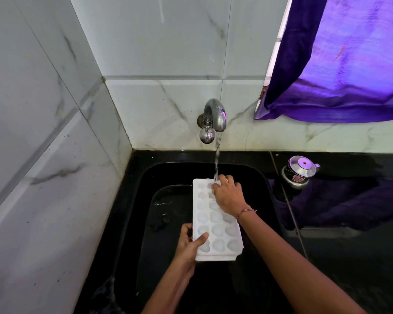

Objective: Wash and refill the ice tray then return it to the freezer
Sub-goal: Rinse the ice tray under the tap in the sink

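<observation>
Above the black sink (168,177) we hold the ice tray (216,230), long axis running from the sink's near edge toward the tap (214,114), the left hand (188,243) gripping its near-left corner and the right hand (228,196) curling its fingers (230,179) over the far end under the stream (217,159).

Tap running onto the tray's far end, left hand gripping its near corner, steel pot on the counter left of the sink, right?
One slip: in the head view the steel pot stands on the counter right of the sink, not left. The tap does run onto the far end of the tray, the left hand gripping its near corner.
</observation>
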A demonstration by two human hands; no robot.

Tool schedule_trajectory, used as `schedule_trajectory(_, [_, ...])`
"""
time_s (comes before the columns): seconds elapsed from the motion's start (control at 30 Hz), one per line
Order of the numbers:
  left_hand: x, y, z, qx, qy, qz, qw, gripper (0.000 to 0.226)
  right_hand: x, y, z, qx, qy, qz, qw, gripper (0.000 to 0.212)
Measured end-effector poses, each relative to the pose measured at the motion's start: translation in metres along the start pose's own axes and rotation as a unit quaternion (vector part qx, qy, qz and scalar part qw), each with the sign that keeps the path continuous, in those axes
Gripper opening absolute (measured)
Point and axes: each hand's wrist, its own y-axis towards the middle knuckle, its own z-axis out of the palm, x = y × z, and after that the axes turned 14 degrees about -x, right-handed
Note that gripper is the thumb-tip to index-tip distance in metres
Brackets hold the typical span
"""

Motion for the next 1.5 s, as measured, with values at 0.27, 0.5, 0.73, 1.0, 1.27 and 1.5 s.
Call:
schedule_trajectory(0.27, [0.008,-0.001,-0.009,0.008,0.002,-0.011,1.000,0.034,-0.014,0.008,-0.005,0.055,0.004,-0.032,0.998,0.040])
schedule_trajectory(0.5, [0.006,0.003,-0.005,0.007,0.002,-0.011,1.000,0.034,-0.019,0.007,-0.006,0.030,0.050,-0.011,0.998,0.040])
schedule_trajectory(0.73, [-0.006,0.011,0.006,-0.008,-0.001,0.025,1.000,0.031,-0.017,0.001,-0.008,-0.083,0.039,0.066,0.994,0.045])
schedule_trajectory(1.0, [-0.010,0.011,-0.001,0.003,0.010,0.032,0.999,0.039,-0.028,0.009,-0.015,-0.035,0.031,0.081,0.996,0.043])
schedule_trajectory(1.27, [-0.008,0.016,-0.008,-0.010,-0.006,0.036,0.999,0.038,-0.015,0.010,-0.011,-0.050,0.096,0.032,0.994,0.044])
schedule_trajectory(1.5, [-0.009,0.019,-0.007,-0.003,-0.022,0.029,0.999,0.026,0.003,0.007,-0.004,0.059,0.043,-0.077,0.994,0.063])
